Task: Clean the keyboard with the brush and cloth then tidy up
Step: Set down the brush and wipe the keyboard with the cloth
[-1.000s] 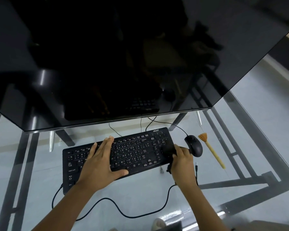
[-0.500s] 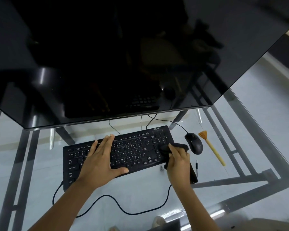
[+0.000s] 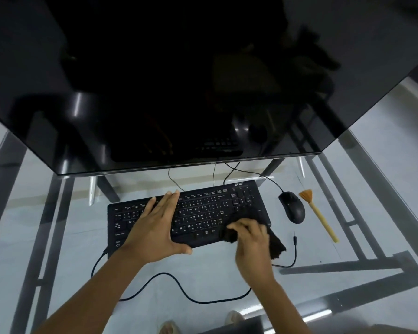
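A black keyboard [image 3: 203, 208] lies on the glass desk below the monitor. My left hand [image 3: 155, 227] lies flat over its left-middle keys, fingers straight, thumb hooked under the front edge. My right hand [image 3: 252, 239] grips a dark cloth [image 3: 276, 247] bunched on the keyboard's right front corner; part of the cloth hangs off onto the glass. A wooden-handled brush [image 3: 320, 216] with orange bristles lies on the desk to the right of the mouse, untouched.
A black mouse [image 3: 292, 207] sits between keyboard and brush. A large dark monitor [image 3: 179, 80] overhangs the back. A loose black cable [image 3: 179, 288] loops across the glass desk [image 3: 70, 237] in front, its plug [image 3: 295, 239] near the cloth.
My right hand has slid the cloth from the keyboard's right end leftward and toward the front edge. My left hand has stayed flat on the keys.
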Demonstrator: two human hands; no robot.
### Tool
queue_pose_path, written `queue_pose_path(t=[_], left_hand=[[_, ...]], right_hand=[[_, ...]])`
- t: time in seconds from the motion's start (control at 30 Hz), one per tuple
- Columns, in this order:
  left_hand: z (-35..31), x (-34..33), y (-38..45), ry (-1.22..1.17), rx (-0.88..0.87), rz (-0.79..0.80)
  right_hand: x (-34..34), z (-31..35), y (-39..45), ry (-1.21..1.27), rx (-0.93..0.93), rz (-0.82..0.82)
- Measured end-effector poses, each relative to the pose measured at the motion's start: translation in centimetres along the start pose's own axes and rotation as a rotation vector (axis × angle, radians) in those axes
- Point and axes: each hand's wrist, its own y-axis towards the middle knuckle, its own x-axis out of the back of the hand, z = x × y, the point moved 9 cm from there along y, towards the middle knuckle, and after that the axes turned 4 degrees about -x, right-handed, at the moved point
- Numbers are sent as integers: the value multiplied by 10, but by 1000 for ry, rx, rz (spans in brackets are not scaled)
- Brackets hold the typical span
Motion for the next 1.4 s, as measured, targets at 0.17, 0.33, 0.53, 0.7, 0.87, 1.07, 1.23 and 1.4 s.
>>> queue_pose_path(t=[0.17,0.33,0.53,0.7,0.87,1.07,1.23,1.4], left_hand=[[-1,-2,2,17,-1,23],[-3,3,0,8,12,33],[-3,3,0,20,26,46],[-10,9,-4,-21,50,77],[-10,10,-5,-45,45,77],[-7,5,-2,-3,38,64],[-9,8,-2,-14,31,72],[-5,4,-2,-23,43,62]], right_hand=[[-36,80,-34,-5,272,166],[-14,19,-21,-4,97,97],[-37,82,-33,52,204,135],[-14,23,-19,8,97,73],[22,-68,39,51,-386,-148],[-34,55,33,-56,19,-48],[-16,-3,70,-101,-99,-53],[-12,-6,86,-108,-440,-131]])
